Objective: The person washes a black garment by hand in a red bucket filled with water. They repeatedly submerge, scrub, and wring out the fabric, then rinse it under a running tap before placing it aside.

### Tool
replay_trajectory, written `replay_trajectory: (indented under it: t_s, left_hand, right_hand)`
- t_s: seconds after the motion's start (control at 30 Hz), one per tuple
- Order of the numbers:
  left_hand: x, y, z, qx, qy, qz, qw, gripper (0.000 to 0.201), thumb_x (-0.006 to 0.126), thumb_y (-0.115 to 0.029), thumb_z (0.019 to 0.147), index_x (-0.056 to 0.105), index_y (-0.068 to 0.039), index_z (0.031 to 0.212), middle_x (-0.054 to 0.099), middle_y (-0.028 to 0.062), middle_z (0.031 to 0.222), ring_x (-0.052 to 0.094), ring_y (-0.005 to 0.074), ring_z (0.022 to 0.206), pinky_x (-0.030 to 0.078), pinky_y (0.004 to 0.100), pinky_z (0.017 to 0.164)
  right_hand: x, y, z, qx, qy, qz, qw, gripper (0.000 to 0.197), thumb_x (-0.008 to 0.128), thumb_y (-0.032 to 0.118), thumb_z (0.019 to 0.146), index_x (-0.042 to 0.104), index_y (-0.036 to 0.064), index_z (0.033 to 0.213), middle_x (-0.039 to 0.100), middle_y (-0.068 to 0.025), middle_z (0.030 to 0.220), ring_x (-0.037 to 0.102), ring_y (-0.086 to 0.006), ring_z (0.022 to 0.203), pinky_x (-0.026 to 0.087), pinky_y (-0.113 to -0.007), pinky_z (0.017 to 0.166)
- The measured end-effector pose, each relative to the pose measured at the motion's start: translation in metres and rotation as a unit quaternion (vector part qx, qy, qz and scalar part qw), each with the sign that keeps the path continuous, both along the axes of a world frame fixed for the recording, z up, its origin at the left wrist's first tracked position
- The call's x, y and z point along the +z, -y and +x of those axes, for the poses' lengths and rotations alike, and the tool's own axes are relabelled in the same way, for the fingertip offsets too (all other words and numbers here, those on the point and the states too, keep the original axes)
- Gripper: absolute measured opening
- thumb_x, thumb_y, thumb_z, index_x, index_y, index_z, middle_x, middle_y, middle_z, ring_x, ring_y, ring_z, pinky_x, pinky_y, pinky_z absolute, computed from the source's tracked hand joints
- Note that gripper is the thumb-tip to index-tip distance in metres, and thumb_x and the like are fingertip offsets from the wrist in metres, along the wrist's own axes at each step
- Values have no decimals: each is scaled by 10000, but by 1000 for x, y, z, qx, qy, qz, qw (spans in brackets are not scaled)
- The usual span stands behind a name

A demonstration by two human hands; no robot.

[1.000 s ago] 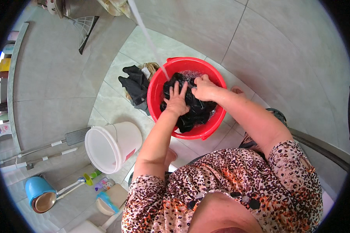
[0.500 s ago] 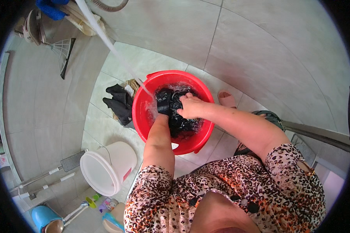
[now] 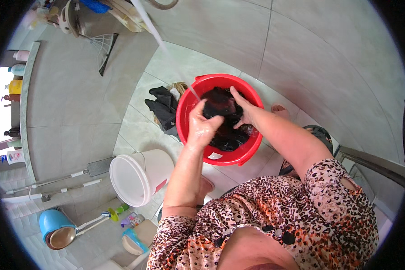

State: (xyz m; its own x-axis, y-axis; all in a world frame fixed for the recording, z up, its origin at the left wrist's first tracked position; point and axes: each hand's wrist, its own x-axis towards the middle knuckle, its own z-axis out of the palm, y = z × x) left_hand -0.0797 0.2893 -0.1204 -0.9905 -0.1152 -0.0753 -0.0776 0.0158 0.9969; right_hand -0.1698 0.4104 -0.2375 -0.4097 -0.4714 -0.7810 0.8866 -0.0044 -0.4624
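Observation:
A red plastic basin (image 3: 253, 148) stands on the tiled floor with wet black cloth (image 3: 220, 103) and water in it. At the left of the basin my left hand (image 3: 202, 127) grips the bunched cloth, its thumb laid across the near side. My right hand (image 3: 246, 109) is against the cloth's right side with thumb and fingers spread apart. Part of its fingers is hidden. A stream of water (image 3: 168, 53) runs down from the top of the view to the basin's left side, close to my left fingertips.
Dark clothes (image 3: 163, 108) lie on the floor left of the basin. A white bucket (image 3: 159, 168) stands nearer on the left, beside mop handles (image 3: 63, 180). A pink slipper (image 3: 280, 110) is right of the basin. Tiled walls rise behind; a bottle shelf (image 3: 29, 103) runs at far left.
My left hand has come up out of the water, bringing bunched black cloth with it. My right hand has moved from on top of the cloth to its right side. The view has shifted left.

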Motion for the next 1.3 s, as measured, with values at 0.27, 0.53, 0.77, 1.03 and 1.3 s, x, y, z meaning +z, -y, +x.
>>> replay_trajectory:
  t_s: [0.27,0.53,0.77,1.03,1.3]
  left_hand:
    - [-24,-36,-35,88,-74,-164,980,318,731,-249,795,663,22,946,699,144,860,666,228,777,517,355,713]
    - [-126,100,-31,149,169,-537,813,415,551,-382,921,607,11,1045,653,280,909,629,441,886,493,486,790]
    - [-130,57,-20,10,241,-415,877,961,633,-659,760,221,-217,1507,280,195,1511,321,394,1365,318,509,1075]
    - [-209,15,-13,-167,137,-716,664,840,680,-440,787,262,-246,1489,429,171,1359,464,353,1227,442,545,913]
    - [-249,65,-51,-321,346,-481,739,638,710,-334,811,461,-72,1337,590,170,1182,591,301,1050,488,428,877]
  right_hand:
    - [-69,16,-5,-108,65,-339,932,452,460,448,941,551,137,1256,638,-146,1117,636,-336,950,483,-497,914]
    - [14,24,43,52,-494,143,856,421,588,212,828,535,16,1197,583,-256,1062,565,-407,1037,452,-438,903]
    - [18,8,79,628,-419,192,627,939,605,402,848,43,31,1502,344,-287,1439,394,-403,1311,357,-427,1075]
    - [49,9,53,610,-458,213,610,502,558,364,875,599,-47,1160,648,-245,1081,609,-372,1060,471,-441,936]
    - [48,12,58,570,-452,194,658,472,557,350,873,586,-24,1160,628,-264,1105,594,-394,1069,454,-455,954]
